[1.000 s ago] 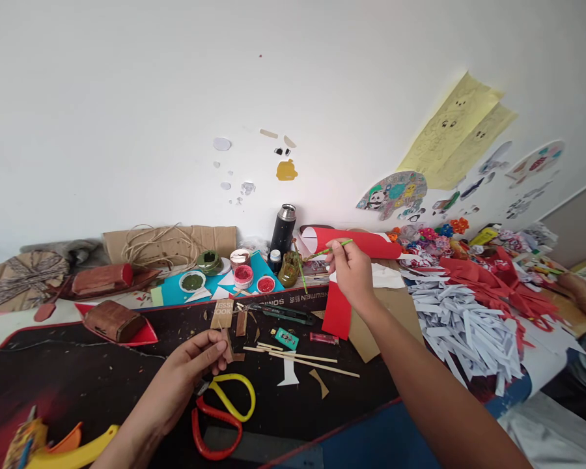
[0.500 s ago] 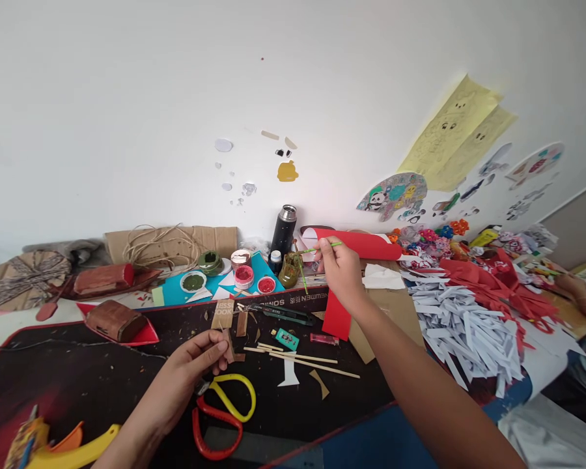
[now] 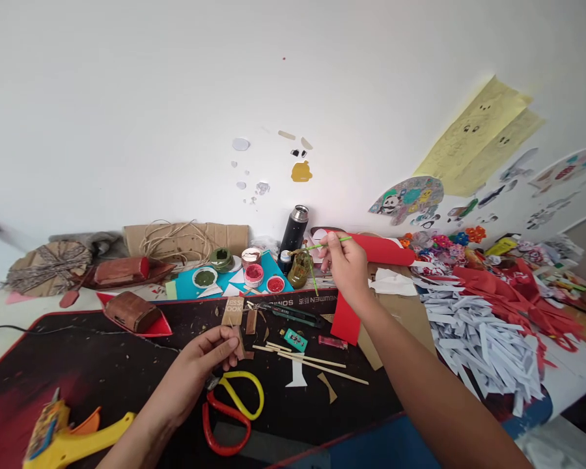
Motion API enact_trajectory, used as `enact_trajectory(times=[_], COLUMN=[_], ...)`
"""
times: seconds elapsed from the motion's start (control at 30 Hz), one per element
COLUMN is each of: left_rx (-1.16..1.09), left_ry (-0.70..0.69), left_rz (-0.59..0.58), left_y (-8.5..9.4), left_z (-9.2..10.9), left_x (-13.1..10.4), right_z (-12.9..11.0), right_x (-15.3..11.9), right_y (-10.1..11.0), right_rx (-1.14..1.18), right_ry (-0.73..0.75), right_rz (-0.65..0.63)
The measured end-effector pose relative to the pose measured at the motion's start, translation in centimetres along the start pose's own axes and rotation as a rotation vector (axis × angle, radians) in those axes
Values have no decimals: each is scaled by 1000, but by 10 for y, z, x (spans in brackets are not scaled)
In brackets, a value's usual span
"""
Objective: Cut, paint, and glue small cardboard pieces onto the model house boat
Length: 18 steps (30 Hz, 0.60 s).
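Note:
My left hand (image 3: 215, 355) pinches a small brown cardboard piece (image 3: 239, 344) between thumb and fingers. My right hand (image 3: 344, 267) grips the green handle of a paintbrush (image 3: 317, 247), whose bristles point left, over the mouth of a glass jar (image 3: 300, 270) of murky water. A second green-handled brush (image 3: 314, 279) leans at the jar's right side. Left of the jar are open paint pots: red (image 3: 275, 284), pinkish red (image 3: 254, 275) and dark green (image 3: 221, 260). Scissors (image 3: 227, 417) with red and yellow handles lie below my left hand.
A glue gun (image 3: 73, 433) lies at the front left, near a model boat (image 3: 134, 316). Thin sticks (image 3: 317, 361), a utility knife (image 3: 290, 314) and a lighter (image 3: 333, 342) lie mid-mat. A black flask (image 3: 294, 229) stands behind. White paper strips (image 3: 483, 332) are heaped on the right.
The view has turned slightly left, so the scene sits further right. The brush tip now shows left of the jar's mouth. Both hands keep their holds.

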State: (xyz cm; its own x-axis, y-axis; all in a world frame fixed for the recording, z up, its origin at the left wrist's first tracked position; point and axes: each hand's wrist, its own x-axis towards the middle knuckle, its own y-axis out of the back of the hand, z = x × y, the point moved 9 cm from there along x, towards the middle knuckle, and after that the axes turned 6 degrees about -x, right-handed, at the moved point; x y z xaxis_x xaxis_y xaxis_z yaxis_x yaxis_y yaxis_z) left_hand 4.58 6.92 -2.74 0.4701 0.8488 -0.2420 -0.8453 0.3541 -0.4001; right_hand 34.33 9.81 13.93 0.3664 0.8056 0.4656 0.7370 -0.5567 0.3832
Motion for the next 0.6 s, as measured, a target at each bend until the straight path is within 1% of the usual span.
enact_trajectory(times=[0.1,0.17,0.27,0.4,0.6], left_rx=[-72,-179,-361,-484,-500], left_ry=[-5,7,13,-12,-8], left_rz=[9,39,65,87,141], left_y=[2,6,9,12,15], left_z=[-2,-2,0,4,0], left_x=[1,2,2,2,2], right_z=[-8,-11,-16,-17,-9], right_x=[2,1,-4,-13,-27], right_y=[-30,-52,-76,-93,-101], right_rx=[67,81,105,220,231], right_ry=[-2,-21,-44,-130,-175], right_rz=[-119,-203,-260,-294,-344])
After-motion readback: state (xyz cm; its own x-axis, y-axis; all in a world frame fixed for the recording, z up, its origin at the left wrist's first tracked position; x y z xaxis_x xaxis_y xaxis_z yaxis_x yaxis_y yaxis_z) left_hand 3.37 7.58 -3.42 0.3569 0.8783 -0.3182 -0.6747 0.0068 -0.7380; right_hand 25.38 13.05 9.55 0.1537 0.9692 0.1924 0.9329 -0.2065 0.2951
